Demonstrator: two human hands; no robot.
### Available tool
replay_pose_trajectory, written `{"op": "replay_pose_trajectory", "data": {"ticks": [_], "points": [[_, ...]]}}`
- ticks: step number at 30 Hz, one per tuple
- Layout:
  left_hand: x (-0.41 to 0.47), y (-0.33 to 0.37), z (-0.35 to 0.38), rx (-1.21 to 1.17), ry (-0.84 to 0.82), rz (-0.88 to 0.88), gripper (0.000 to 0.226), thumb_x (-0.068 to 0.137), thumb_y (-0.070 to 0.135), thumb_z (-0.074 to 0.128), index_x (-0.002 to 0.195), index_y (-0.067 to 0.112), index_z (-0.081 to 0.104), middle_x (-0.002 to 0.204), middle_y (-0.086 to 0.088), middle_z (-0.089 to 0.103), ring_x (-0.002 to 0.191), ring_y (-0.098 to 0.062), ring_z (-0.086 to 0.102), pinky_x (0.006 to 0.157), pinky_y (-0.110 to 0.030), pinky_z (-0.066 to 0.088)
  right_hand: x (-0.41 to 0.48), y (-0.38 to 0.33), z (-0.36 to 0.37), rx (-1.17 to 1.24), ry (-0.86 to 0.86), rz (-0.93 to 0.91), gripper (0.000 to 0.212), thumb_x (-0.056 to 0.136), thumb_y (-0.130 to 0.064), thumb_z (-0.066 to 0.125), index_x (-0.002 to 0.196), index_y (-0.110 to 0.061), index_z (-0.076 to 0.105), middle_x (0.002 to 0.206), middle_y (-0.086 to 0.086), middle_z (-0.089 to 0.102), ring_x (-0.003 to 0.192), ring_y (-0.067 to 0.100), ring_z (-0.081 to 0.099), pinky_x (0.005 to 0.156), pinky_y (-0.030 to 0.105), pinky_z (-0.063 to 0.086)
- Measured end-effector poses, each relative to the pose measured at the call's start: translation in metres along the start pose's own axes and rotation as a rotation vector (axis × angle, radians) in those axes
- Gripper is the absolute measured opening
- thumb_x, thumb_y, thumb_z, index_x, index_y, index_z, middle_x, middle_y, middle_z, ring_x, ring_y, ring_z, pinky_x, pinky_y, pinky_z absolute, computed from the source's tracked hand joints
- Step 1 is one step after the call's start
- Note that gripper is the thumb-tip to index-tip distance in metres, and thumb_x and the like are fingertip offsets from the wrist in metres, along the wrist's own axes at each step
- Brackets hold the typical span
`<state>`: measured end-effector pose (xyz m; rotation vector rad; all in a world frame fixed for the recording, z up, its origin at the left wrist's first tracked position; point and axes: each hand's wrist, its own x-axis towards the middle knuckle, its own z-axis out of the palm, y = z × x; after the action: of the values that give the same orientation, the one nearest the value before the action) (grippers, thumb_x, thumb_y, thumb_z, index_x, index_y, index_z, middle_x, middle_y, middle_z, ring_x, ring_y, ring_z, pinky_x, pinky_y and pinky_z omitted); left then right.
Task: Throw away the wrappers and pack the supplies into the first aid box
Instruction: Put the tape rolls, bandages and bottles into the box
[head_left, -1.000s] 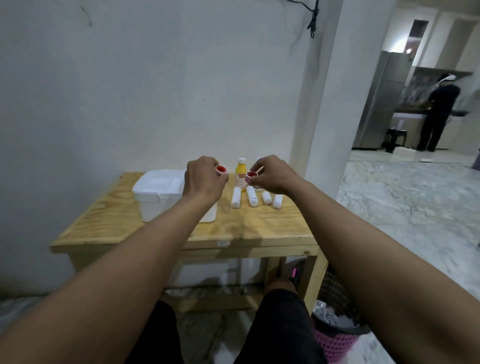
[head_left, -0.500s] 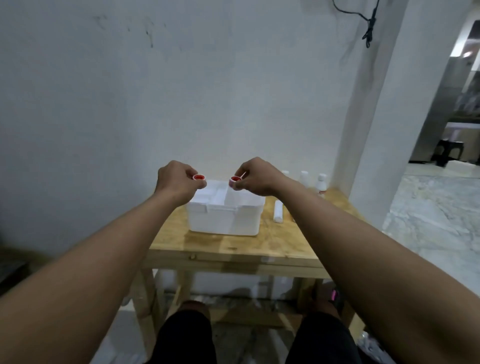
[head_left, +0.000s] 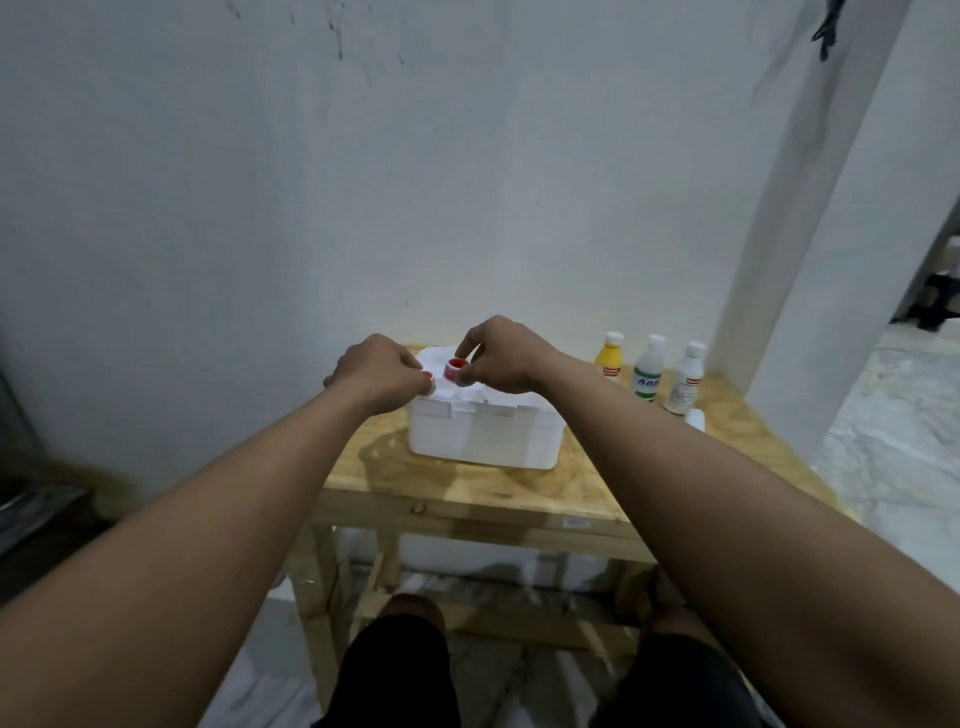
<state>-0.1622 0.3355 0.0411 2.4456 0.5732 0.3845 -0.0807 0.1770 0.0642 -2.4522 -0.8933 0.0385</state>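
A white foam first aid box (head_left: 485, 434) with its lid on sits on a wooden table (head_left: 467, 483). Both hands hover over the lid. My left hand (head_left: 382, 371) pinches a small red-and-white tape roll (head_left: 427, 375). My right hand (head_left: 501, 361) holds a second red-and-white tape roll (head_left: 454, 370) right beside the first one. At the table's back right stand a yellow bottle (head_left: 610, 356), a clear bottle with a green label (head_left: 648, 369) and a white bottle (head_left: 684, 379). A white object (head_left: 695, 418) peeks out behind my right forearm.
A white wall rises directly behind the table, and a white pillar (head_left: 831, 208) stands at the right. Marble floor (head_left: 893, 441) lies to the right. My knees in black shorts are below the table's front edge, near its wooden legs.
The view has swung left and closer to the table. My hands have come down together onto the box lid, and the two tape rolls now nearly touch.
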Motion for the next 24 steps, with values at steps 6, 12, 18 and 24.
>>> {"op": "replay_pose_trajectory", "data": {"ticks": [6,12,18,24], "points": [[0.006,-0.001,-0.002,-0.012,-0.036,-0.05,0.037,0.063,0.037,0.073,0.093,0.016,0.079,0.099,-0.002,0.073,0.087,-0.024,0.064,0.079,-0.036,0.055,0.009,-0.002,0.011,-0.047,-0.014,-0.002,0.035,0.082,-0.039,0.078,0.11,-0.018,0.073,0.107,0.004,0.071,0.099,0.021,0.064,0.083,0.033,0.052],[0.011,-0.003,0.003,-0.011,-0.031,-0.041,0.038,0.071,0.031,0.073,0.1,0.007,0.078,0.088,0.0,0.061,0.076,-0.022,0.053,0.071,-0.034,0.048,0.013,-0.004,0.014,-0.055,-0.026,-0.004,0.036,0.082,-0.034,0.079,0.112,-0.015,0.073,0.105,0.006,0.072,0.093,0.022,0.066,0.072,0.028,0.048],[0.018,-0.005,0.004,0.02,-0.019,-0.019,0.025,0.073,0.026,0.072,0.089,0.009,0.079,0.088,-0.002,0.065,0.077,-0.024,0.057,0.079,-0.037,0.057,0.014,-0.008,0.018,-0.058,-0.024,0.001,0.038,0.079,-0.031,0.081,0.112,-0.015,0.071,0.105,0.006,0.071,0.09,0.022,0.065,0.066,0.028,0.047],[0.022,-0.006,0.005,0.01,-0.013,-0.003,0.029,0.069,0.021,0.067,0.09,0.005,0.078,0.084,-0.003,0.062,0.069,-0.024,0.053,0.076,-0.043,0.06,0.012,-0.013,0.013,-0.121,-0.055,-0.004,0.033,0.08,-0.026,0.078,0.11,-0.01,0.073,0.094,0.001,0.064,0.089,0.022,0.061,0.066,0.028,0.044]]}}
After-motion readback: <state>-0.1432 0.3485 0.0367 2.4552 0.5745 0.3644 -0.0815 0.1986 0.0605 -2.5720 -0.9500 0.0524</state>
